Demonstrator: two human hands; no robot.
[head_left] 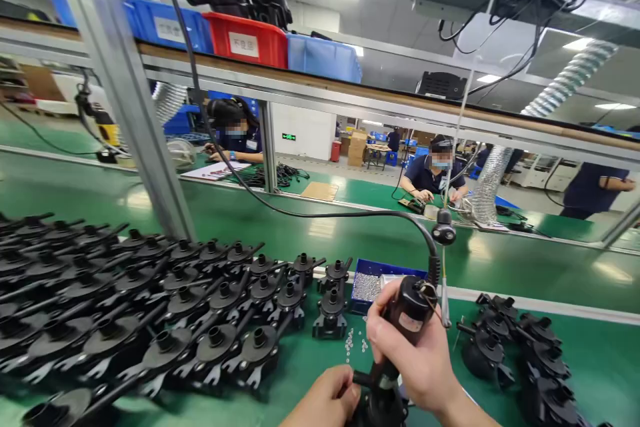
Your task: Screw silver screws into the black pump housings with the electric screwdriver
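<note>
My right hand (423, 363) is wrapped around a black electric screwdriver (411, 310), held upright with its cable rising from the top. Its lower end meets a black plastic part (383, 408) at the bottom of the view; the tip is hidden. My left hand (325, 400) has its fingers closed at the side arm of that same part, steadying it on the green bench (295, 407). Small metal nuts (349, 345) lie scattered just beyond my hands. Behind them sits a blue bin (357, 300) with many more small metal pieces.
Rows of similar black parts (215, 343) cover the left of the bench. Another group (547, 353) stands at the right. A metal post (130, 93) and hanging cable (300, 215) cross the view. Co-workers (434, 173) sit beyond; bins (245, 40) line the shelf above.
</note>
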